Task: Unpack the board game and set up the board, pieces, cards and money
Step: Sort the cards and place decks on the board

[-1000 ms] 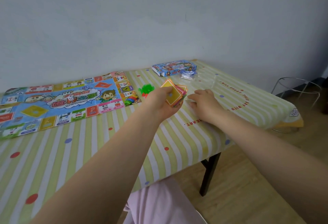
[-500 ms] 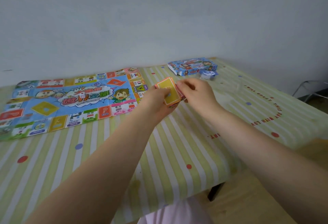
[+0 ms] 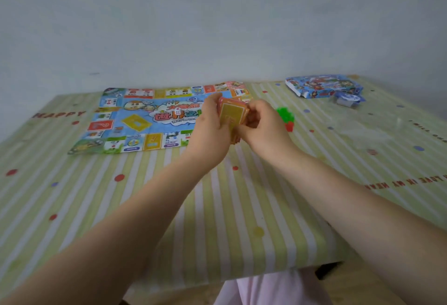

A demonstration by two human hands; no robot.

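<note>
Both hands grip cards; tablecloth reads "HAPPY".

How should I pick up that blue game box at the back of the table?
Grip the game box across its two long edges, coming down from above. It lies flat on the table, so its broad top faces up and its thin sides leave little else to hold. Its near corner sits close to a small blue packet.

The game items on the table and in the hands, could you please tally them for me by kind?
Game board, unfolded flat: 1
Game box: 1
Stack of cards, held by the left hand and right hand: 1
Heap of green pieces: 1
Red piece: 1
Small blue-and-white packet by the box: 1
Total: 6
</note>
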